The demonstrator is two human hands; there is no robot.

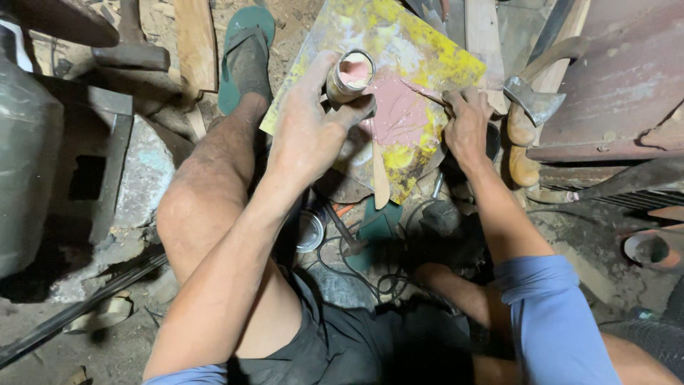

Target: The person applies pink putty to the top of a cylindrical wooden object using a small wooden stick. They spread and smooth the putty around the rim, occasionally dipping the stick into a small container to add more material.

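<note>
My left hand grips a small round tin holding pink paste, tilted over a yellow-stained flat board. A patch of pink paste is spread on the board's middle. My right hand holds a thin flat blade whose tip lies in the paste. A pale wooden stick rests on the board's near edge. The board lies on the ground between my knees.
A hatchet with a wooden handle lies right of the board. My left foot wears a green sandal. An open can, cables and a hammer-like tool sit below the board. Metal parts and planks crowd both sides.
</note>
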